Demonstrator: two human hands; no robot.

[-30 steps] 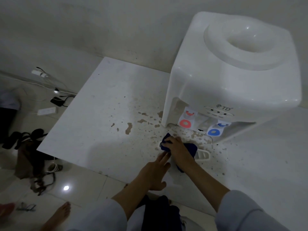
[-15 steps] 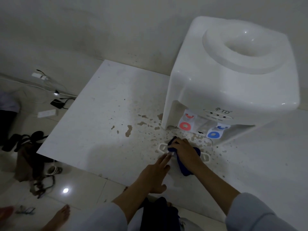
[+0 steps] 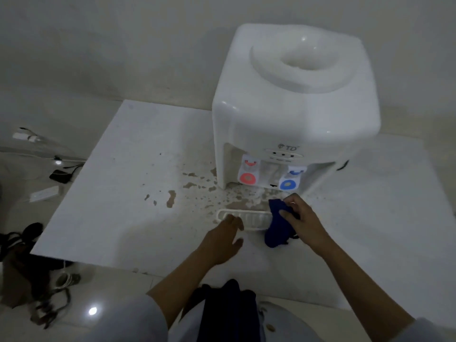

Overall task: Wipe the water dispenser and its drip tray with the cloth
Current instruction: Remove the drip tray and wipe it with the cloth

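Right hand (image 3: 302, 222): fingers curled, gripping the dark blue cloth (image 3: 277, 229) against the right end of the white drip tray (image 3: 251, 218). Left hand (image 3: 222, 240): fingers nearly straight, resting on the tray's left part. The tray lay on the stained table (image 3: 118, 193), just before the white water dispenser (image 3: 291, 102).

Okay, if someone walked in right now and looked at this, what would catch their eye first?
Probably the white water dispenser standing at the back of the pale slab, with its red and blue taps facing the person. Next, the brown splatter stains spread across the slab in front of it. Then the dark blue cloth gripped by the right hand at the right end of the drip tray, whose left end the left hand touches.
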